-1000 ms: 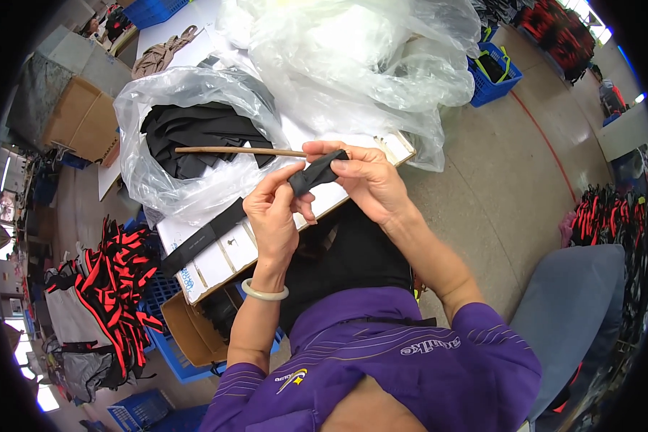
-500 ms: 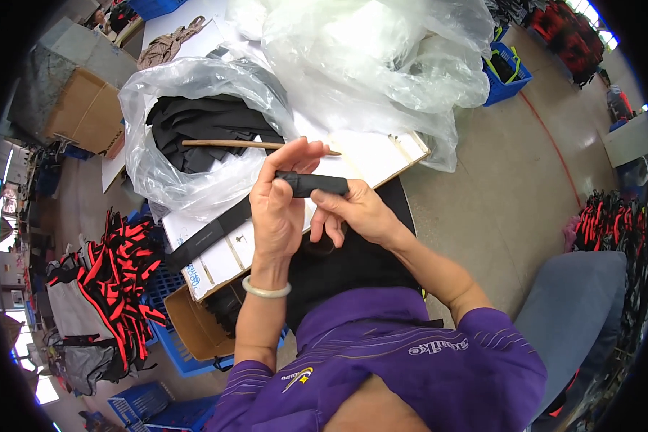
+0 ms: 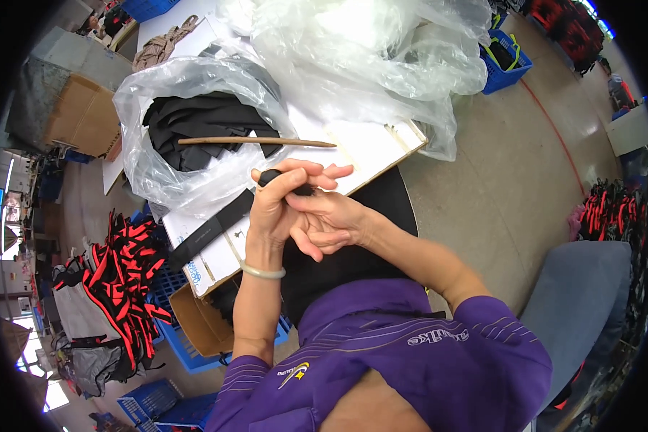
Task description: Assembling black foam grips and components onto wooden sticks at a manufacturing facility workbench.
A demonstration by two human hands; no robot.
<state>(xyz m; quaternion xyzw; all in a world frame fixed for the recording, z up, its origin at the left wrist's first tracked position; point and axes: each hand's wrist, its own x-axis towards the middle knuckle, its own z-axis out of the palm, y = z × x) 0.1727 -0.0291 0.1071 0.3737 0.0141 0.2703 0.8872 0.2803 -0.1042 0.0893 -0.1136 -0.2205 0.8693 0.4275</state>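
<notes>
Both hands are up together over the lap, right at the table edge [image 3: 381, 162]. The left hand [image 3: 277, 205] is wrapped snugly around one end of a black strap [image 3: 212, 227], thumb and fingers closed over it near the top, and the right hand [image 3: 331, 223] presses in against it from the side, fingers half curled; how much of the strap the right actually pinches I cannot tell, since the left covers the spot. The strap runs from that grip down and away to the person's left, lying slack across the white board. A pale bangle [image 3: 261, 271] sits on the left wrist. Just beyond the hands, a clear bag [image 3: 151, 183] lies open with a heap of black pieces [image 3: 201, 122] inside, and a long thin wooden stick [image 3: 255, 141] rests across its mouth, untouched. Farther back a much bigger heap of clear plastic [image 3: 367, 50] covers the table. To the left, on the floor, red and black straps [image 3: 119, 277] are piled over blue crates [image 3: 194, 345], with an open carton [image 3: 201, 320] tucked below the table. As for progress, I'd judge this one strap is mid-handling, its end being worked between the palms, while the bag is well stocked, so plenty looks left.
</notes>
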